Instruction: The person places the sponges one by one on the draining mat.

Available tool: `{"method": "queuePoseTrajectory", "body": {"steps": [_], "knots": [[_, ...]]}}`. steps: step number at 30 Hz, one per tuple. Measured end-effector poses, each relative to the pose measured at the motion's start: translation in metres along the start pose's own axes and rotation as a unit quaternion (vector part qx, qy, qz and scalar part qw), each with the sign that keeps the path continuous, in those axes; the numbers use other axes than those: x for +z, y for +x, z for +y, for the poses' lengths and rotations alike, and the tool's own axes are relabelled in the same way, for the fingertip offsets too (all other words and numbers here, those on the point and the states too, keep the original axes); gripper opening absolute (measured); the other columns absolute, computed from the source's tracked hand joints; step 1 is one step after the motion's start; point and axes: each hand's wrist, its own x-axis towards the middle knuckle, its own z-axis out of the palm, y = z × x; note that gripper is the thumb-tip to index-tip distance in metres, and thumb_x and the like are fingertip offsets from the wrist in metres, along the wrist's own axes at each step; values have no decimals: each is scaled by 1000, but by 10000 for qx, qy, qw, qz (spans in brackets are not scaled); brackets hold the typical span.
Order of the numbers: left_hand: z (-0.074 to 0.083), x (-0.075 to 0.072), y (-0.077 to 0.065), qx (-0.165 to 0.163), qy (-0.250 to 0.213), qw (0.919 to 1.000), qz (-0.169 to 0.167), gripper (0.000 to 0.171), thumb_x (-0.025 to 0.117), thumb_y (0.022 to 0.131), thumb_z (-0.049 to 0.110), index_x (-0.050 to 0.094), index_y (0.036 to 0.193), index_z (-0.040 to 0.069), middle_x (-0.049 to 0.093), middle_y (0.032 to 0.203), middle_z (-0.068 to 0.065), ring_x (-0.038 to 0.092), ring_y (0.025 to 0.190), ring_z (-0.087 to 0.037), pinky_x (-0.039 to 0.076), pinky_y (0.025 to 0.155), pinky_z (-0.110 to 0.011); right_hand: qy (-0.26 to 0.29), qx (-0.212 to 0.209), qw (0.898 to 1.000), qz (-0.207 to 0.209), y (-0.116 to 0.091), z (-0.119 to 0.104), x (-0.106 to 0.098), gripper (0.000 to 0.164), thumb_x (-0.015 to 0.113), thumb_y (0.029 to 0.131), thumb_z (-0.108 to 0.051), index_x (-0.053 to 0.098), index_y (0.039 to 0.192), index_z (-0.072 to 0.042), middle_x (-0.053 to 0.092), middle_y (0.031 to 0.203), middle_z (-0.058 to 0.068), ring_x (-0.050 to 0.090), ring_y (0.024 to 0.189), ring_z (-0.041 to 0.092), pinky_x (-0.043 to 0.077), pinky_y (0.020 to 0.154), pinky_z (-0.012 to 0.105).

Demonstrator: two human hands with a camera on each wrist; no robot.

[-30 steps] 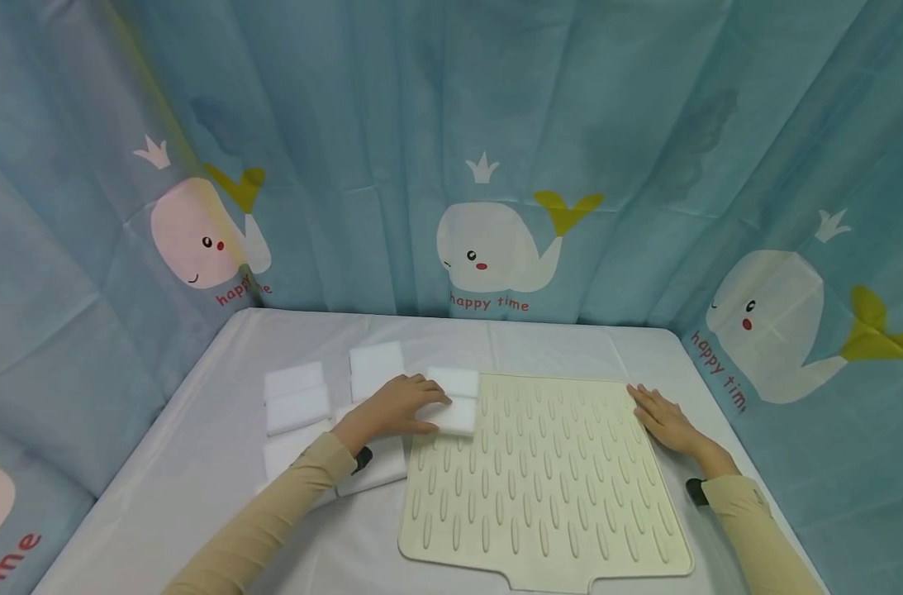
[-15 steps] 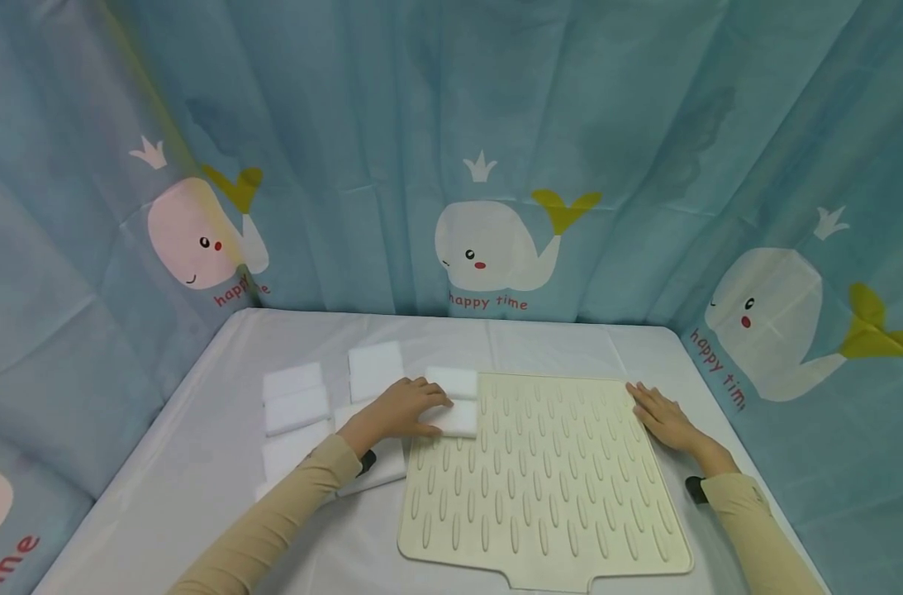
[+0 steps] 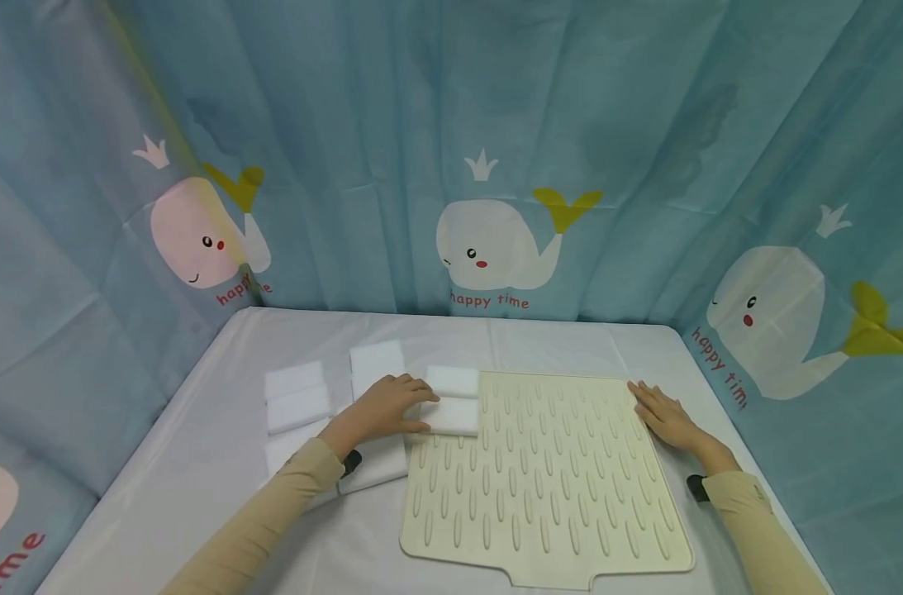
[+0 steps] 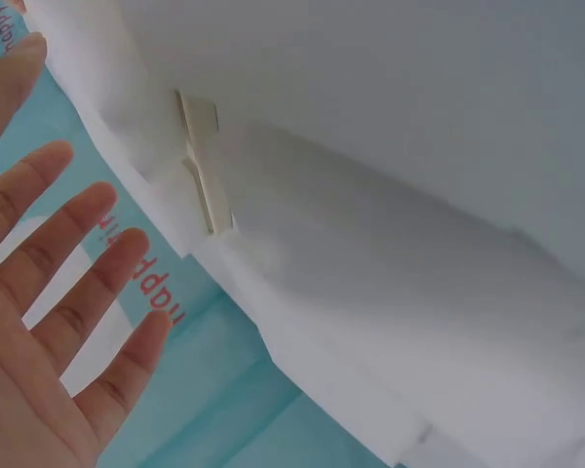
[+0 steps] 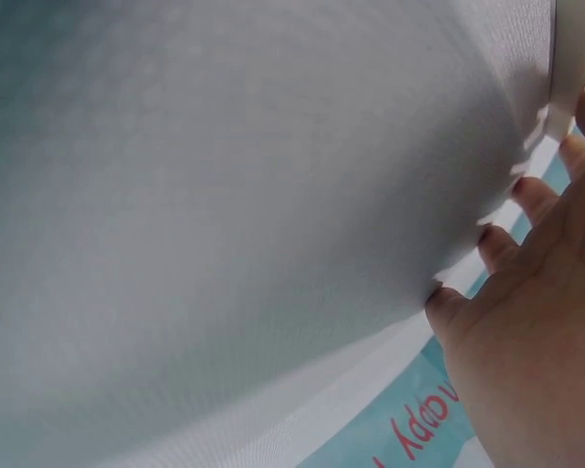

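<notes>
A cream mat (image 3: 555,471) with raised oblong ribs and a tab at its near edge lies on the white table. Two white rectangular pads (image 3: 454,416), thick and soft-looking, lie one behind the other on its far left corner. My left hand (image 3: 384,409) is at the left end of the nearer pad, thumb and fingers apart. In the left wrist view, that hand (image 4: 49,302) has spread fingers and holds nothing. Fingers extended, my right hand (image 3: 665,417) rests along the mat's far right edge. The right wrist view shows this hand (image 5: 536,302) with its fingertips down on the white surface.
Left of the mat lie several more white pads, including a far one (image 3: 377,364) and a left one (image 3: 298,407); my left forearm partly covers the nearer ones. A blue curtain (image 3: 362,165) with whale prints hangs behind and beside the table (image 3: 570,343).
My left hand has drawn back slightly to the left, uncovering more of the nearer pad. The right hand and the mat have kept their places.
</notes>
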Motion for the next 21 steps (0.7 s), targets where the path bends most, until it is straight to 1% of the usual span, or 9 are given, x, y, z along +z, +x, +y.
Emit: {"method": "queuePoseTrajectory", "body": {"steps": [5,11,17,21], "knots": [[-6,-2,-14,-172,-23,9998,88,48,66,82,47,60,122,21,58,120,3,53,108,-19,44,88,-42,26,0,10000,8,0,0,0,53,38,100,-25,24,145,0,17,147,32,8,130,59,2,95,75],[-12,-4,-31,-240,16,9995,185,47,67,81,45,61,121,20,59,120,1,54,108,-21,45,85,-43,7,12,10000,-2,0,0,0,54,37,100,-28,24,145,0,17,147,32,8,130,59,1,95,75],[-16,-7,-50,-349,86,9992,174,46,66,82,45,60,121,21,58,119,1,55,104,-20,46,81,-42,25,1,10000,-14,0,0,-1,54,37,100,-27,24,145,-1,17,147,32,8,130,58,1,95,75],[-16,-8,-63,-423,45,9989,177,45,66,82,43,61,121,20,58,118,-1,55,103,-21,47,80,-43,25,9,10000,-33,0,0,-1,53,38,100,-26,25,145,0,17,147,32,9,130,58,2,95,74]]}}
